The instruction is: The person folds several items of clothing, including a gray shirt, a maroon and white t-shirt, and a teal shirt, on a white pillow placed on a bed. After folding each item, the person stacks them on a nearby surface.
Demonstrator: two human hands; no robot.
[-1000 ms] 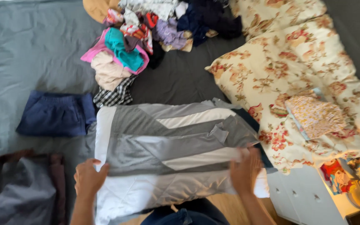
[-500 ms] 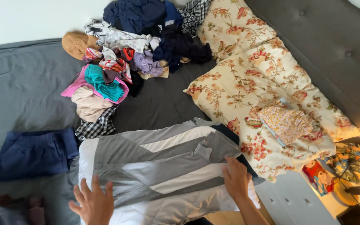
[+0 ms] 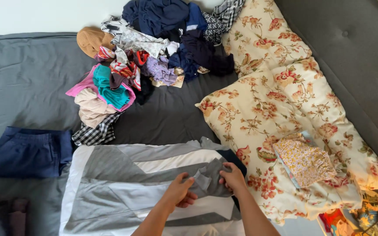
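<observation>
Head view: a grey and white striped garment (image 3: pixel 145 188) is spread flat on the grey bed (image 3: pixel 22 78), between folded navy shorts (image 3: pixel 27 150) and a floral pillow (image 3: pixel 263 113). A small flap of its cloth is pinched by the left hand (image 3: pixel 179 192) and the right hand (image 3: pixel 232 177), fingers pressed together on it. The fabric is judged light, soft and limp; it is best taken at the edges or corners. A pile of mixed clothes (image 3: pixel 154 52) is seen behind.
</observation>
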